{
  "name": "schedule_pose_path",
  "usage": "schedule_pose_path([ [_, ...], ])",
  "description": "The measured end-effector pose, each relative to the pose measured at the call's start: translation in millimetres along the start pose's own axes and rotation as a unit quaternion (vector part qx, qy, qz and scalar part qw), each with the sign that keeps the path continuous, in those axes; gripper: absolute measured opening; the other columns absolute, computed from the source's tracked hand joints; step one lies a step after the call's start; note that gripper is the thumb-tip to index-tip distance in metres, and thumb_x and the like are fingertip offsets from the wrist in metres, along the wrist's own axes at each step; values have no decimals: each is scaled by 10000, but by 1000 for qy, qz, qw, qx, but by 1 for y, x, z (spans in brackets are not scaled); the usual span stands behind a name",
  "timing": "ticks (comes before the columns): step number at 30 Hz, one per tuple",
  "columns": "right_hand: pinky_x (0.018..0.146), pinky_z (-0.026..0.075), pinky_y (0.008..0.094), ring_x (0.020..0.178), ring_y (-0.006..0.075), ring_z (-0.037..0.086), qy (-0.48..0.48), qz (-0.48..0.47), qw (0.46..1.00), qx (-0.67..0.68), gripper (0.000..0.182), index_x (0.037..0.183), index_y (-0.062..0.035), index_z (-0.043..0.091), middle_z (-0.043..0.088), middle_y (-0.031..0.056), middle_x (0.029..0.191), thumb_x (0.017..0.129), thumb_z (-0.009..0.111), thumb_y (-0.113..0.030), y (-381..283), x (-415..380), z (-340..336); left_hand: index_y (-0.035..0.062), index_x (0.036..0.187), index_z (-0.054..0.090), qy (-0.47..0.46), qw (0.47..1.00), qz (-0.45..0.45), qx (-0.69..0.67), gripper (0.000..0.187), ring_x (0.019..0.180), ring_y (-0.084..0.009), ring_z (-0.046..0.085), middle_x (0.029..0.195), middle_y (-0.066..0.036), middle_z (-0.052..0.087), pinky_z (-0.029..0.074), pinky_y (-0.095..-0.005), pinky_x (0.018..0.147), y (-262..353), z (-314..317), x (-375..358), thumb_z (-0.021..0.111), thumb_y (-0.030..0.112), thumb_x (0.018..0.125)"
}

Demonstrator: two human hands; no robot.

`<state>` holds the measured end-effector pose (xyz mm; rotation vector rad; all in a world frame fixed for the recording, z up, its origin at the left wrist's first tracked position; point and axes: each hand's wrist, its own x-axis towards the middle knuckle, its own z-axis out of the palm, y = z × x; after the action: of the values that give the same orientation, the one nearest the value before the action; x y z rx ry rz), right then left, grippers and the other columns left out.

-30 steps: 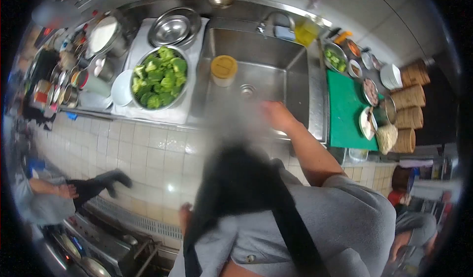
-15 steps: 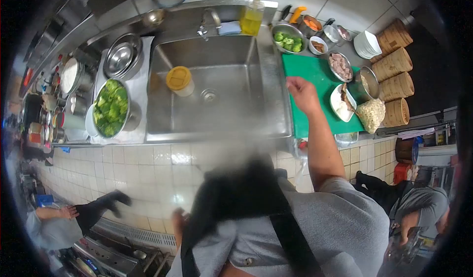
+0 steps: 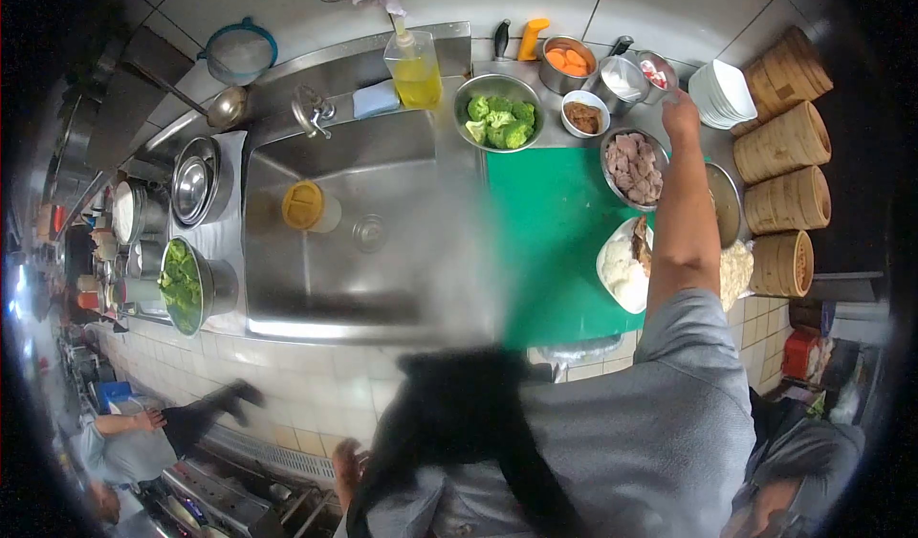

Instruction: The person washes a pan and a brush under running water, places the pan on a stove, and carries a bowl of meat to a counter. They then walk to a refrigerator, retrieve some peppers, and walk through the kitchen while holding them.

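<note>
My right hand (image 3: 680, 117) reaches across the counter to a small metal cup (image 3: 658, 69) with red and white pieces inside. Its fingers are closed at the cup's near rim. Just left of the cup stands a metal container (image 3: 622, 79) of white contents. Below the hand is a metal bowl of cut raw meat (image 3: 635, 169). A white dish (image 3: 623, 268) of white food with a brown piece lies beside my forearm. My left hand (image 3: 350, 463) hangs low by my body, fingers loosely apart, holding nothing visible.
A green cutting board (image 3: 540, 241) lies right of the sink (image 3: 316, 313). Broccoli (image 3: 501, 122), carrots (image 3: 566, 61), white dishes (image 3: 722, 93) and bamboo steamers (image 3: 788, 136) stand behind and right. A yellow-lidded tub (image 3: 304, 205) sits in the sink. Another person (image 3: 134, 442) is at lower left.
My right hand has moved from above the cutting board, away and to the right, to the small metal cup. The view has shifted right. My left hand stays low.
</note>
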<state>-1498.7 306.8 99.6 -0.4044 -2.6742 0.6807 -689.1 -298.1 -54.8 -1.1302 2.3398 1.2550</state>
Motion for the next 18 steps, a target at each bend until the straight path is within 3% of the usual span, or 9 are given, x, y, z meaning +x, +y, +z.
schedule_pose_path([
  [1,928,442,401,1063,364,586,-13,-32,999,-20,479,1263,-94,545,627,203,1130,792,582,-173,14,14,15,94,1080,568,33,960,-212,-179,282,813,-268,629,945,-79,603,478,-355,636,70,-5,-10,606,228,835],
  [2,928,442,401,1063,364,586,-15,-32,999,-15,479,1263,-94,545,627,203,1130,792,582,-173,22,22,27,94,1093,555,73,923,-300,-231,296,778,-269,630,930,-68,593,472,-338,601,119,-9,-20,606,213,827],
  [7,965,426,399,1130,352,554,-69,21,997,-37,587,1336,-181,467,587,203,1202,758,535,-109,30,39,56,97,1093,564,57,931,-318,-169,265,799,-245,648,895,-56,611,497,-376,579,111,-16,-30,582,208,853],
  [10,942,440,405,1106,344,569,-57,53,996,-51,510,1267,-175,525,600,201,1175,761,574,-134,26,34,61,97,1037,598,76,885,-348,-300,217,802,-270,650,904,-77,642,512,-405,614,35,-3,-34,604,203,848],
  [11,921,453,410,1082,341,584,-27,75,996,-51,450,1211,-162,570,617,197,1145,762,598,-152,25,32,61,90,1008,610,65,993,-100,-8,212,821,-293,646,930,-99,649,516,-412,652,-6,-1,-33,618,215,837],
  [12,921,453,410,1082,341,584,-28,75,995,-52,450,1211,-162,570,617,197,1145,762,598,-152,23,29,59,83,979,622,42,943,165,285,211,839,-316,642,957,-121,657,520,-419,691,-24,2,-30,633,227,825],
  [15,878,480,419,1025,347,617,-21,115,989,-90,321,1090,-121,630,651,176,1077,774,622,-173,23,23,52,91,974,643,-21,915,245,319,226,905,-352,624,993,-138,655,517,-427,758,-34,6,-24,640,238,802],
  [16,852,487,427,990,351,625,24,103,992,-69,270,1034,-113,648,659,177,1038,772,619,-172,27,23,54,91,974,643,-22,915,247,319,226,905,-352,624,993,-138,655,517,-427,758,-31,8,-22,640,238,802],
  [18,825,494,436,954,354,633,71,92,992,-50,224,977,-104,667,667,178,998,769,617,-171,32,23,53,114,988,650,-84,933,59,346,206,960,-344,614,1020,-129,656,502,-443,815,-25,14,-19,618,215,812],
])
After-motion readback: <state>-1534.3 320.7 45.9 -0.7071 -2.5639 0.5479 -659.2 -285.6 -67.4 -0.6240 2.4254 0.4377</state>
